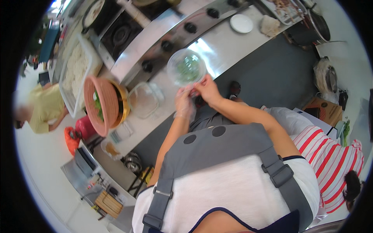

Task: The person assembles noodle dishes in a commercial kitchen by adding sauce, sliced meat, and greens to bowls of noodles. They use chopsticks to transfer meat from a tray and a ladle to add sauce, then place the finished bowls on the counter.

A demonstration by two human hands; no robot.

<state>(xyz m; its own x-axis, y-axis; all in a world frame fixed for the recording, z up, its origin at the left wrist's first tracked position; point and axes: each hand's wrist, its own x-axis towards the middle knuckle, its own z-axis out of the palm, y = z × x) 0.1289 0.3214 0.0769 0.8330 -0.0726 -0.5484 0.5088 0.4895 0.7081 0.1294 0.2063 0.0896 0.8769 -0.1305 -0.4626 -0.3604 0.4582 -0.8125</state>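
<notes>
A round clear plastic tub [186,67] with chopped green leaves in it sits in front of me by the stove's knobs. My left hand [184,102], in a clear plastic glove, is at the tub's near rim. Beside it my right hand [207,88] has its fingers bent at the same rim, close to the left fingertips. Whether either hand grips the tub is hard to tell. To the left, a tilted pink plastic basket [112,107] with green leaves rests on a yellow metal bowl [126,102]. A clear square container [143,100] lies between the basket and my left hand.
A steel stove front with black knobs [190,27] runs behind the steel counter [224,54]. A white plate [241,23] and folded cloth [269,26] lie at the right. A tub of white food [76,71] stands left. Other people are at left and right.
</notes>
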